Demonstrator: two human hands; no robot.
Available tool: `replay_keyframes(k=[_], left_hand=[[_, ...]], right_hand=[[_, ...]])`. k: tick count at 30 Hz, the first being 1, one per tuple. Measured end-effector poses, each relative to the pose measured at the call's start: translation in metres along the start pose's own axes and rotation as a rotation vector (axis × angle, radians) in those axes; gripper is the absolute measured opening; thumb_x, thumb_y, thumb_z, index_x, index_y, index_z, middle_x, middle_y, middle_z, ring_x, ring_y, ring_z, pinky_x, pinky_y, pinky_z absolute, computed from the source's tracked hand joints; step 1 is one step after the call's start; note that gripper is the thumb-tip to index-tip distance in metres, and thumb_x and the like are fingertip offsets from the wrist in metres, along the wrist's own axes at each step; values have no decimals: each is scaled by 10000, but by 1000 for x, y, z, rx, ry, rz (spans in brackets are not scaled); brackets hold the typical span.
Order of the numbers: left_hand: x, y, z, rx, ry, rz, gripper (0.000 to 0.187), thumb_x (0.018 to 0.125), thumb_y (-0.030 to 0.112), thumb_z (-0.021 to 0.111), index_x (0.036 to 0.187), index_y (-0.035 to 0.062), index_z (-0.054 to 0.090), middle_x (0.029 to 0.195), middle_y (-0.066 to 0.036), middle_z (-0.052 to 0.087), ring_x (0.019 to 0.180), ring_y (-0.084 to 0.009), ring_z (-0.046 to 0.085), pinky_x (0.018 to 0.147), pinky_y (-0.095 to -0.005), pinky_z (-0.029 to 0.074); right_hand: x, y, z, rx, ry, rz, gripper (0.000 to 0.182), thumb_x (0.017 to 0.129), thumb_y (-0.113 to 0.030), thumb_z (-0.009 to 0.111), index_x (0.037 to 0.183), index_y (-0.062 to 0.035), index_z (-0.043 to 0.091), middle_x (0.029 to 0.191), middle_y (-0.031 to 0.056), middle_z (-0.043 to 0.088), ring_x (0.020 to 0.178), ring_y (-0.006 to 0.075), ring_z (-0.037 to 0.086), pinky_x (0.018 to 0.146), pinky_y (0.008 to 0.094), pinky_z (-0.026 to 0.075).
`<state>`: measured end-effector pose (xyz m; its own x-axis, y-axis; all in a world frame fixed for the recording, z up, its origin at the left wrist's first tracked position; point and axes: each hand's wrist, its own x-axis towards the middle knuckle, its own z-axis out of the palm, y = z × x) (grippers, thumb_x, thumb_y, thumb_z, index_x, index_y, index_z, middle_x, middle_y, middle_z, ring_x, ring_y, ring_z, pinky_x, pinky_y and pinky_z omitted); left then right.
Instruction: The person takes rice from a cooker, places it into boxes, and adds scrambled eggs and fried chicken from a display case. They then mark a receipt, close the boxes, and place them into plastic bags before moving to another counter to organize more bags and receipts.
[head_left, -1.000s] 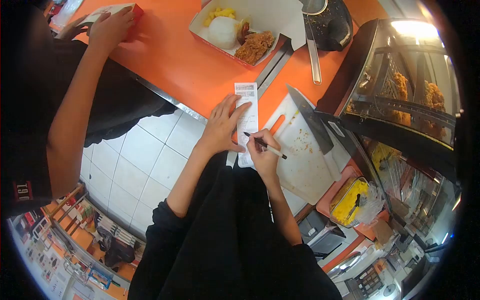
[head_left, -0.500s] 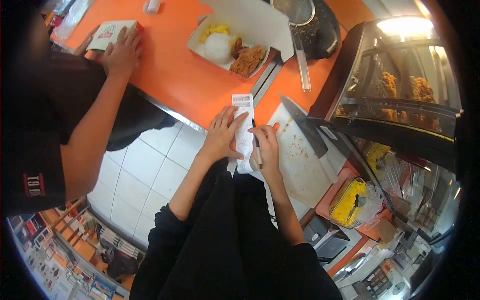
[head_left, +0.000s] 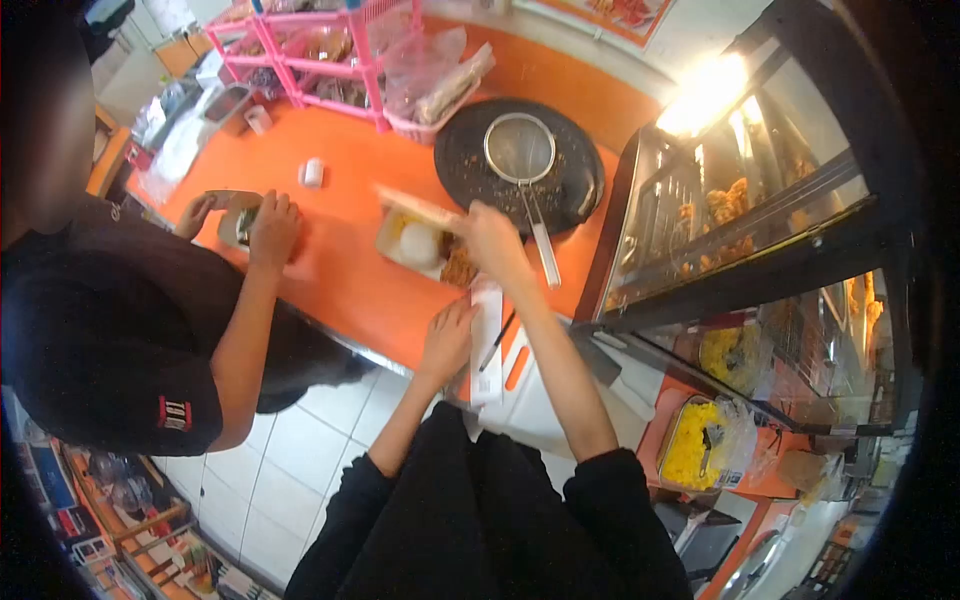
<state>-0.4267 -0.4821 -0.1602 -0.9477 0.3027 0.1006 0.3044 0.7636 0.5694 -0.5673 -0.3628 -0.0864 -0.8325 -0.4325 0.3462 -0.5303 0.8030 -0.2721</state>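
My right hand [head_left: 492, 240] is closed on the raised lid [head_left: 420, 207] of a food box, tilting it over the box. Inside lie a mound of rice [head_left: 420, 243] and fried chicken [head_left: 459, 266]. My left hand [head_left: 450, 335] rests with fingers apart at the left edge of a long paper receipt [head_left: 487, 345] on the counter's near edge. A dark pen [head_left: 497, 340] lies at the receipt's right side, untouched by either hand.
A co-worker at the left handles a small box [head_left: 236, 222]. A strainer [head_left: 520, 148] sits on a black round tray [head_left: 460, 160]. Pink racks [head_left: 340, 68] stand behind. On the right are a lit glass food cabinet [head_left: 740, 200], a cutting board [head_left: 540, 385] and a yellow-filled tub [head_left: 690, 445].
My right hand has let go of the pen and moved up to the box lid, which has swung partly over the food. The co-worker's box has been opened. The view has shifted upward.
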Motion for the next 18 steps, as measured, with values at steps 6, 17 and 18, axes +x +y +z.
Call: replay_keyframes(k=[6,17,18], left_hand=[[63,-69,-65,-123,556,-366,215,872,109,462,1034,-23,511,1079,-219,510,992,-389,487,821,-440,394],[162,-169,-103,95,60,-71,208,823,157,552,911,-30,581,700,-211,579,670,-311,596,633,-392,485],[162,-162,-108,120,43,-62,209,816,154,552,904,-33,584,681,-216,576,662,-312,600,623,-396,488]], right_hand=[[-31,-9,3,469,159,127,298,801,-18,493,1056,-79,635,1006,165,598,894,305,607,782,356,481],[-10,11,-14,572,-5,89,297,774,5,507,1040,-50,628,910,190,629,836,332,623,730,373,493],[-9,11,-20,593,-11,106,296,778,0,507,1042,-55,628,914,185,631,837,329,624,731,373,494]])
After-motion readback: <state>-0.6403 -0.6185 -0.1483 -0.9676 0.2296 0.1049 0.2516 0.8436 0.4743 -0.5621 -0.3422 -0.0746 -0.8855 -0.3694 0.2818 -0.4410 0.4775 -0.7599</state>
